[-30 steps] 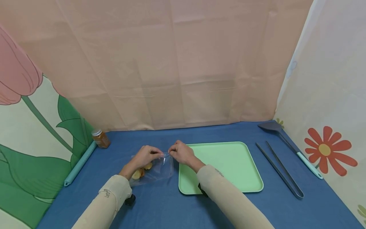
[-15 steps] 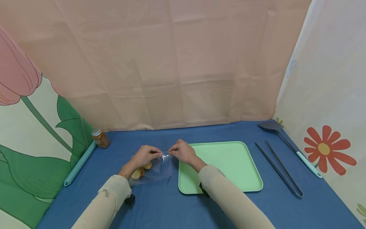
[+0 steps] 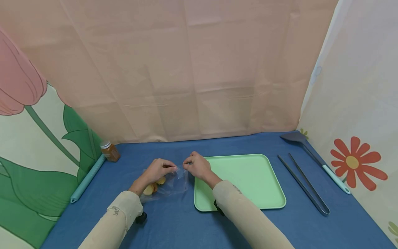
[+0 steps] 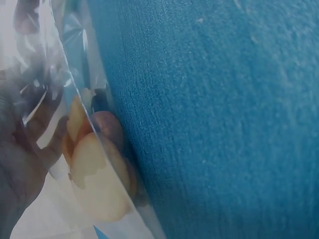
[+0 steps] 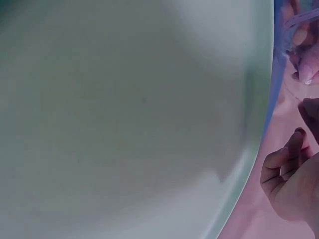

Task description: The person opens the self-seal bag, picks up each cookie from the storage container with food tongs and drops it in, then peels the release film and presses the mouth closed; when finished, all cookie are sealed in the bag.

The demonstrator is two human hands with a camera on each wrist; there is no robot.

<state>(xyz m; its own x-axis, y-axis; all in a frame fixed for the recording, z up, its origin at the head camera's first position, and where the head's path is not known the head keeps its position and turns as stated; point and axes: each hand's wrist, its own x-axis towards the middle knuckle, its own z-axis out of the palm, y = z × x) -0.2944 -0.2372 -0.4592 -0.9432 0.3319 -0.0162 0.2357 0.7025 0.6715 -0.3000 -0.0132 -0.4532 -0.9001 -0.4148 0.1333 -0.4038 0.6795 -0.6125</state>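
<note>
A clear plastic bag lies left of the green tray, its upper edge raised between both hands. Inside are several pale, rounded food pieces with brownish edges, larger in the left wrist view. My left hand pinches the bag's upper edge between thumb and fingers. Just to its right, my right hand pinches the same edge near the corner, with its wrist over the tray. In the right wrist view, that hand's curled fingers show at the right side.
The light green tray lies on the blue cloth to the right. Beyond it are metal tongs and a spatula with a pale handle. At the left edge, a jar with a silver lid stands by a teal roll.
Both hands stay almost in place at the bag's upper edge. The glare on the film between them has shifted slightly.
</note>
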